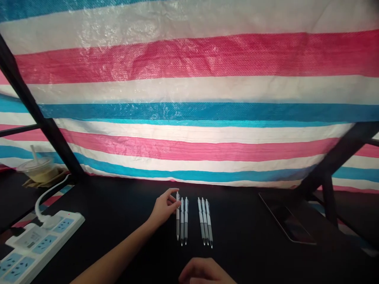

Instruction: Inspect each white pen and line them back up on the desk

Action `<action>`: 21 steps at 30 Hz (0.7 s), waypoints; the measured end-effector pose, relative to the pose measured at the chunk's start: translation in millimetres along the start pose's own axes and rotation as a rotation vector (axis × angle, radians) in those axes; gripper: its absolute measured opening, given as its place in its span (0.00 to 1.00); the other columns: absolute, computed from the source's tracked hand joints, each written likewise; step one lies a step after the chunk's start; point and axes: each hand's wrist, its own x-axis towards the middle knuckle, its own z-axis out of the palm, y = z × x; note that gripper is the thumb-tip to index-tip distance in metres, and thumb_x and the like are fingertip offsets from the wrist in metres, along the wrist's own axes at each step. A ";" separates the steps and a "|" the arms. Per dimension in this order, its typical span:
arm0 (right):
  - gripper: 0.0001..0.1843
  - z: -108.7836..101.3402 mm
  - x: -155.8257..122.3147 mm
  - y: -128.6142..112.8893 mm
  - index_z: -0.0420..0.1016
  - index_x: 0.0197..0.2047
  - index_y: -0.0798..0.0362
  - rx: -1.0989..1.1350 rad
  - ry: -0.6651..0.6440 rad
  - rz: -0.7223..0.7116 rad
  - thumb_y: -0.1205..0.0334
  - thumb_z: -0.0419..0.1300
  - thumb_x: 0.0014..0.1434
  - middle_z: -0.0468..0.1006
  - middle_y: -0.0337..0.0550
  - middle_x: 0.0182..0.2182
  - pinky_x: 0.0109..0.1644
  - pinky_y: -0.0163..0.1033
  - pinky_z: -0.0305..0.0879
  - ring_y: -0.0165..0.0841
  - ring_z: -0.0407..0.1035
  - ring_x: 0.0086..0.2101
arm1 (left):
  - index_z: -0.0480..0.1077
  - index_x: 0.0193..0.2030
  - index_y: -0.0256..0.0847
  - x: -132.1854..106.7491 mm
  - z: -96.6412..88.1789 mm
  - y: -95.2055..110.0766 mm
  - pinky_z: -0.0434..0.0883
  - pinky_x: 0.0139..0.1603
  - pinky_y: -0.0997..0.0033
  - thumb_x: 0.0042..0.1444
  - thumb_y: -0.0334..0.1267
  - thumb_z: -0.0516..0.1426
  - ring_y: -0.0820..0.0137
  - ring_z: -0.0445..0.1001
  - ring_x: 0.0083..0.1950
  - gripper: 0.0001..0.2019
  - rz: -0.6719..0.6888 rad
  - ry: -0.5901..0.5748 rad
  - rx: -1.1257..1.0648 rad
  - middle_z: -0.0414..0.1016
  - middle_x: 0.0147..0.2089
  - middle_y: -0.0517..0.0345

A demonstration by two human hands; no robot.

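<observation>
My left hand reaches in from the lower left. Its thumb and fingers close on the upper part of a white and grey pen, the leftmost one, which sits slightly farther back than its neighbours. Right beside it lie two matching pens, parallel and close together. A short gap to the right separates these from three more of the same pens, side by side and slightly slanted. At the bottom edge, my right hand rests with fingers curled in, holding nothing that I can see; the frame cuts off part of it.
The black table carries a white power strip with a plugged-in cable at left and a dark tablet or phone at right. A lidded cup with a straw stands far left. Striped plastic sheeting and black frame bars enclose the table.
</observation>
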 end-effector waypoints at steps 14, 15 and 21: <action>0.25 -22.0 -8.4 4.0 0.68 0.56 0.55 -1.437 0.420 -0.533 0.72 0.55 0.54 0.76 0.51 0.49 0.55 0.48 0.62 0.43 0.68 0.49 | 0.66 0.58 0.43 -75.8 -7.2 9.7 0.74 0.44 0.60 0.50 0.37 0.62 0.62 0.80 0.40 0.26 -0.188 -0.047 -0.126 0.72 0.56 0.43; 0.26 -24.4 -7.3 6.5 0.67 0.57 0.55 -1.516 0.387 -0.537 0.70 0.57 0.54 0.75 0.51 0.52 0.57 0.49 0.61 0.45 0.67 0.51 | 0.65 0.57 0.43 -79.4 -7.4 9.9 0.74 0.45 0.59 0.51 0.37 0.62 0.61 0.79 0.42 0.26 -0.213 -0.049 -0.167 0.71 0.56 0.42; 0.14 -26.5 4.1 28.1 0.73 0.49 0.54 -1.743 0.544 -0.625 0.70 0.57 0.59 0.78 0.47 0.49 0.50 0.51 0.62 0.45 0.71 0.45 | 0.67 0.53 0.41 -84.3 -3.6 11.9 0.72 0.50 0.53 0.52 0.40 0.62 0.57 0.79 0.44 0.21 -0.228 0.003 -0.242 0.73 0.53 0.43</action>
